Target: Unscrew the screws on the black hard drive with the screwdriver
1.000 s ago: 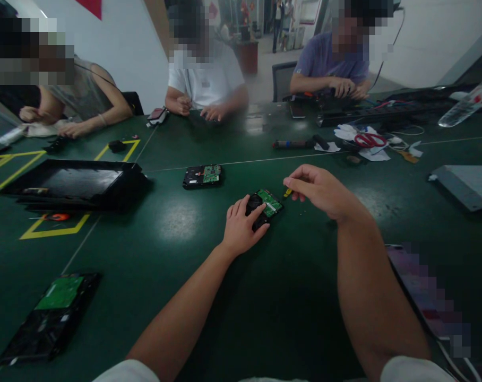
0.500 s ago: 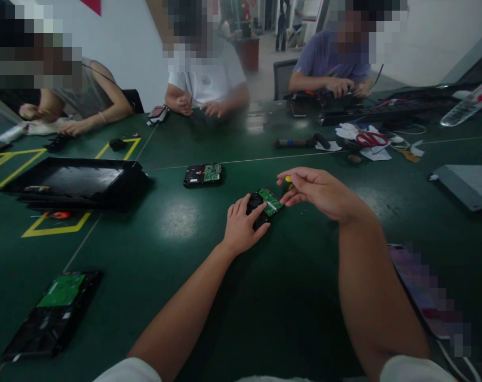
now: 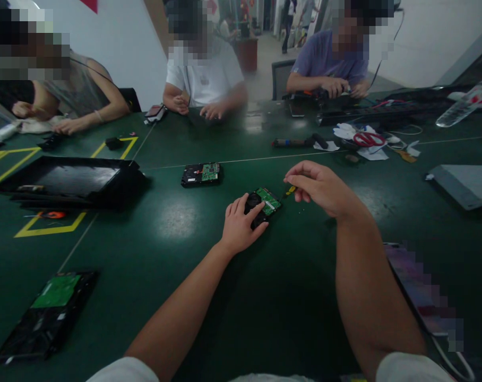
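The left hand (image 3: 239, 227) lies flat on a small hard drive (image 3: 262, 204) that rests circuit-board-up near the middle of the green tabletop (image 3: 185, 223), its fingers spread over the drive's black near end. The right hand (image 3: 323, 187) hovers just beside the drive's far right corner, its fingers pinched together on a small yellow-handled screwdriver (image 3: 289, 191) whose tip points toward the green board. A second hard drive (image 3: 201, 174) lies farther back to the left, a third (image 3: 45, 313) sits at the near left edge, and 3 other people work across the tabletop.
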The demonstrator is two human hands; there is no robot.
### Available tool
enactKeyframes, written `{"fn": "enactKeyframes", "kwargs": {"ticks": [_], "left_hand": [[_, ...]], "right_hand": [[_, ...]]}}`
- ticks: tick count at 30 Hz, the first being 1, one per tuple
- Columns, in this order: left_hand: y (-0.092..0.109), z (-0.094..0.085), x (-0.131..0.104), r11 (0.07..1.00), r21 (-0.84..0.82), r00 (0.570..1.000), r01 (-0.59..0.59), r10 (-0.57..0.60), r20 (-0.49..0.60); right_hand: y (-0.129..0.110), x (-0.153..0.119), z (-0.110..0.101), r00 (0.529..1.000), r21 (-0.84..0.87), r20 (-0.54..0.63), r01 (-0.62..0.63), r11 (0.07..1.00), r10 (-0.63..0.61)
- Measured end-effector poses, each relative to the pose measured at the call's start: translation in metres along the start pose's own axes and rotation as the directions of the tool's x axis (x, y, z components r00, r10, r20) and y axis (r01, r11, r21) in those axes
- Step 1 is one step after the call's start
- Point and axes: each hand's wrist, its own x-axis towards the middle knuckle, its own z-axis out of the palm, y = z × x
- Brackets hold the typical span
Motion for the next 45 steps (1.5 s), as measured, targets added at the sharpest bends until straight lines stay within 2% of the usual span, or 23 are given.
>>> {"fn": "enactKeyframes", "kwargs": {"ticks": [5, 10, 15, 19, 22, 32, 39, 42, 45], "left_hand": [[0.0007, 0.0004, -0.0001, 1.000, 0.008, 1.000, 0.003, -0.003, -0.006], [0.0006, 0.0008, 0.0002, 1.000, 0.005, 1.000, 0.002, -0.002, -0.010], [0.0012, 0.0004, 0.0003, 1.000, -0.002, 1.000, 0.006, -0.006, -0.006], [0.0013, -0.0002, 0.0006, 1.000, -0.003, 1.000, 0.001, -0.001, 0.001], [0.0010, -0.0004, 0.0009, 1.000, -0.003, 1.000, -0.004, 0.004, 0.004], [0.0001, 0.0014, -0.0001, 1.000, -0.005, 1.000, -0.007, 0.007, -0.008], [0.0003, 0.0004, 0.0002, 1.000, -0.014, 1.000, 0.007, -0.007, 0.000], [0.0004, 0.0005, -0.0001, 1.000, -0.014, 1.000, 0.006, -0.006, 0.002], [0.0005, 0.0004, -0.0001, 1.000, -0.006, 1.000, 0.003, -0.003, -0.001]], "right_hand": [[-0.0034, -0.0026, 0.0010, 0.990, 0.107, 0.133, 0.026, 0.994, -0.041], [-0.0078, -0.0065, 0.0016, 0.984, 0.112, 0.170, 0.039, 0.993, -0.057], [-0.0068, -0.0053, 0.0009, 0.987, 0.039, 0.132, 0.091, 0.995, -0.095], [-0.0015, -0.0019, -0.0002, 0.995, -0.081, 0.029, 0.099, 0.992, -0.097], [0.0011, -0.0006, 0.0001, 0.996, -0.097, -0.015, 0.086, 0.992, -0.088], [-0.0042, -0.0040, 0.0016, 0.987, -0.063, 0.107, 0.126, 0.990, -0.119], [-0.0024, -0.0016, 0.0046, 0.984, 0.029, 0.138, 0.109, 0.994, -0.112], [-0.0022, -0.0018, 0.0042, 0.986, -0.034, 0.117, 0.127, 0.991, -0.123], [-0.0008, -0.0010, 0.0031, 0.994, -0.112, 0.022, 0.109, 0.988, -0.107]]}}
